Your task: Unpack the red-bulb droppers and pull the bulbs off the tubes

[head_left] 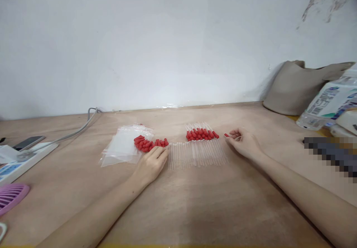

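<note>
My left hand rests on the table with its fingers drawn together at the left end of a row of clear thin tubes. What its fingertips hold, if anything, is hidden. Just beyond it lies a loose pile of red rubber bulbs. Behind the row, several red-bulbed droppers lie side by side, their clear tubes pointing to the wall. To the right, my right hand pinches a dropper, its red bulb sticking out leftward from the fingers.
Clear zip bags lie stacked on the left. A power strip with a grey cable, a phone and a purple slotted object are at far left. At right stand a beige bag and a plastic bottle.
</note>
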`<state>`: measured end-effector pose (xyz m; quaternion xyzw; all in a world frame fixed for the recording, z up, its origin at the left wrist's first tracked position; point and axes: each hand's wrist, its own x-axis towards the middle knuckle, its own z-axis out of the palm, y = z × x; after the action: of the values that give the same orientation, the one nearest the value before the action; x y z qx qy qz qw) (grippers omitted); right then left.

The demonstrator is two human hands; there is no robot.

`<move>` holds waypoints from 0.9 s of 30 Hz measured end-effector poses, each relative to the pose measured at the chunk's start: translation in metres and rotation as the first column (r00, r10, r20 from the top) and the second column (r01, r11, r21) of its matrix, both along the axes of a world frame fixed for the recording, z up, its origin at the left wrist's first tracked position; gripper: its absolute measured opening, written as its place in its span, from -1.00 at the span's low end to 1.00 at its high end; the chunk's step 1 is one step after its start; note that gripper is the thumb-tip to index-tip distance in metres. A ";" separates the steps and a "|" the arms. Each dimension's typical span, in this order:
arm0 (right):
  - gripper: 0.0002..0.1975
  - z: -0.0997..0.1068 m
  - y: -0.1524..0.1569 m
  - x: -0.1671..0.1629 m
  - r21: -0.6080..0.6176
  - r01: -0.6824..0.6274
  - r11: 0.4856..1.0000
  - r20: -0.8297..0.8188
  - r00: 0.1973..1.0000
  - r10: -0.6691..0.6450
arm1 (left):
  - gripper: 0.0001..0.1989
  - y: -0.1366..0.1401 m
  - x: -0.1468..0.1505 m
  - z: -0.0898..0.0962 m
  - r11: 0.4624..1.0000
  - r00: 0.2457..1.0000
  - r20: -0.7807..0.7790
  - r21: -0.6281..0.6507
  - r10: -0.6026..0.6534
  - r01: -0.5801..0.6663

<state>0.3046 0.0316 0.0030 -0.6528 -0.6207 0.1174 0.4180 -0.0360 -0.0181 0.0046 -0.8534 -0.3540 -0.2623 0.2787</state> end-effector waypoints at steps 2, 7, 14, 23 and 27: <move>-0.85 0.001 -0.002 -0.003 0.000 -0.020 1.000 0.008 1.000 0.020 | -0.78 0.001 0.003 0.002 1.000 0.999 -0.043 0.004 0.003 -0.003; -0.86 0.003 -0.005 -0.010 -0.025 -0.076 0.997 0.011 0.997 0.076 | -0.78 -0.001 0.011 0.005 0.999 0.998 -0.013 0.005 -0.053 0.053; -0.81 -0.003 -0.006 -0.013 -0.039 -0.112 0.993 -0.030 0.993 0.111 | -0.68 -0.010 0.016 0.012 0.953 0.974 0.194 -0.257 -0.114 0.163; -0.76 -0.005 -0.004 -0.011 0.021 -0.091 0.996 0.076 0.993 0.090 | -0.33 -0.009 0.010 0.017 0.848 0.971 0.148 -0.474 -0.188 0.236; -0.70 -0.008 -0.001 -0.010 0.194 -0.006 0.981 0.143 0.990 -0.022 | -0.37 -0.003 0.018 0.016 0.896 0.991 0.078 -0.423 -0.110 0.133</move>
<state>0.2949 0.0305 -0.0049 -0.6183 -0.6550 0.0071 0.4342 -0.0185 -0.0206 0.0208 -0.9069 -0.3560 -0.2176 0.0588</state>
